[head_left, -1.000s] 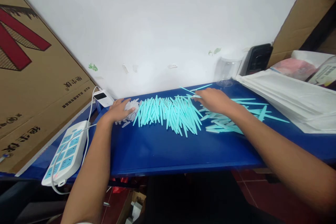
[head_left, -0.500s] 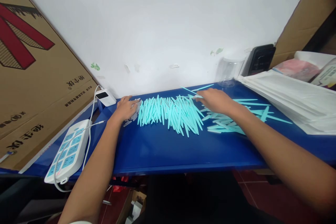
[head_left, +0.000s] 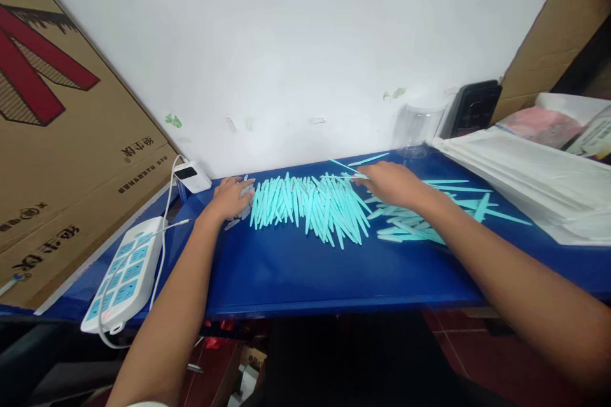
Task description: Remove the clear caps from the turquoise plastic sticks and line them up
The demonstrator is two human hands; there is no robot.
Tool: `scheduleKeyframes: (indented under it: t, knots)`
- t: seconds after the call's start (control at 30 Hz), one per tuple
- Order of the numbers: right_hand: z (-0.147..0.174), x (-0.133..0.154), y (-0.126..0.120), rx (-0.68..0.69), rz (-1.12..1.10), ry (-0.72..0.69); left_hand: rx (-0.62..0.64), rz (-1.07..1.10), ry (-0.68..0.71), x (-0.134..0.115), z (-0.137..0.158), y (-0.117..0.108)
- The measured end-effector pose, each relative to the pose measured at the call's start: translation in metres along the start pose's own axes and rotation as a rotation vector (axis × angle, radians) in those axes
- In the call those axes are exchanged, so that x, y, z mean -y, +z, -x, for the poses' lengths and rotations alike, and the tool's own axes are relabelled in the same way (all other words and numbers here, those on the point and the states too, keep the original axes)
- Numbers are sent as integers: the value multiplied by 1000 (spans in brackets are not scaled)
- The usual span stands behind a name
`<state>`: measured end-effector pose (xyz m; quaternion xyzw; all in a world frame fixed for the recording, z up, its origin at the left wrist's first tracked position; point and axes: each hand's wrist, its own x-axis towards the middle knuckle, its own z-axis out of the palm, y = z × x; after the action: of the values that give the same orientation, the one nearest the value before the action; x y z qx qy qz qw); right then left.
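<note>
Pinching a teal stick (head_left: 337, 176) near its right end, the right hand (head_left: 389, 183) sits between two and three o'clock from the middle of the teal row (head_left: 310, 206), the stick's free end pointing to nine. A slanted stick (head_left: 341, 164) also runs to those fingers; whether it is gripped too, I cannot tell. At nine o'clock the left hand (head_left: 230, 198) curls over the small clear pieces (head_left: 245, 206), thumb and forefinger nearest them; the pictures do not show whether it has one pinched. For good handling, a light grip close to the stick's end should leave the rest of it free and steady. The left fingertips would do best to single out one clear piece from the edge of the heap, since a scoop could scatter several across the blue table (head_left: 310, 273). At three o'clock the right forearm crosses over another pile (head_left: 410, 232), so a low sweep might drag sticks there.
</note>
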<state>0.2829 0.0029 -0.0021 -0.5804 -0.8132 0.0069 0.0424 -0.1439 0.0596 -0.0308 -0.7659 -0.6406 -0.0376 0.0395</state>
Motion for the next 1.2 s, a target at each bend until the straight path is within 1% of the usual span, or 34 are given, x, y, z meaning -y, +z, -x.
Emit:
scheduleKeyframes:
  t: [0.1, 0.17, 0.23, 0.27, 0.3, 0.37, 0.43, 0.47, 0.5, 0.6, 0.63, 0.7, 0.8, 0.87, 0.9, 1.0, 1.13, 1.2]
  knots:
    - [0, 0, 0, -1, 7, 6, -1, 55, 44, -4, 1, -5]
    - [0, 0, 0, 3, 9, 14, -54, 97, 65, -7, 4, -11]
    - [0, 0, 0, 6, 12, 16, -123, 141, 45, -9, 7, -20]
    - [-1, 0, 0, 5, 17, 16, -136, 161, 22, -10, 9, -25]
    - [-1, 0, 0, 4, 24, 15, -129, 179, 2, -10, 11, -30]
    - [-1, 0, 1, 0, 32, 11, -67, 207, -12, -12, 15, -37]
    - [-1, 0, 1, -5, 28, 6, -22, 228, 24, -16, 18, -40]
    - [-1, 0, 1, -9, 22, 3, -39, 239, 55, -20, 19, -41]
    - [0, 1, 1, -15, 17, 0, -85, 251, 91, -25, 19, -40]
    - [1, 4, 0, -53, -39, -20, -313, 328, 164, -50, 22, -36]
    - [2, 7, 0, -74, -99, -40, -375, 375, 180, -61, 24, -33]
    - [4, 13, -1, -129, -301, -100, -420, 506, 231, -84, 30, -29]
    - [10, 24, -5, -254, -653, -192, -400, 703, 355, -121, 42, -22]
    - [15, 31, -9, -309, -814, -215, -389, 814, 410, -142, 51, -20]
    - [18, 35, -11, -316, -879, -216, -369, 872, 433, -153, 56, -20]
    - [26, 45, -18, -305, -1044, -226, -255, 1046, 481, -180, 69, -26]
    - [33, 60, -23, -313, -1208, -254, -103, 1254, 569, -215, 82, -37]
    - [35, 65, -24, -314, -1283, -241, -48, 1362, 594, -230, 84, -37]
